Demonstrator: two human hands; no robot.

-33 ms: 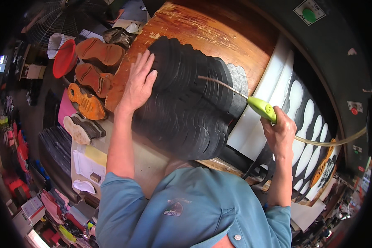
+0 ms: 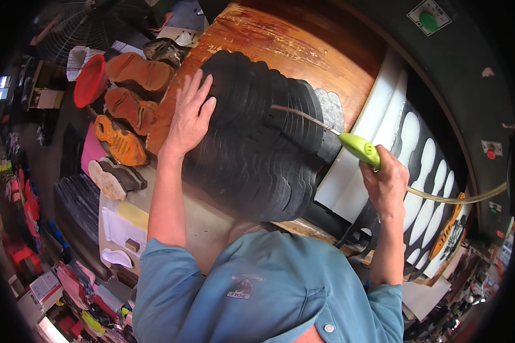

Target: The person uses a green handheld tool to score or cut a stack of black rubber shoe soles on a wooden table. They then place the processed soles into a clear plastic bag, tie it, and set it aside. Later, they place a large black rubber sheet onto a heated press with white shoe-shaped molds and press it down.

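Note:
A wide fan of overlapping black sole-shaped cutouts lies on a worn wooden table. My left hand rests flat on the fan's left edge, fingers spread. My right hand grips a green-handled nozzle tool at the right. Its thin metal tube reaches left over the top of the black cutouts. A pale hose trails from the tool toward the right.
Orange and brown shoe soles and a red dish lie left of the table, below a fan. A white sheet and a black sheet with sole-shaped holes sit at right. A green button is on the dark machine.

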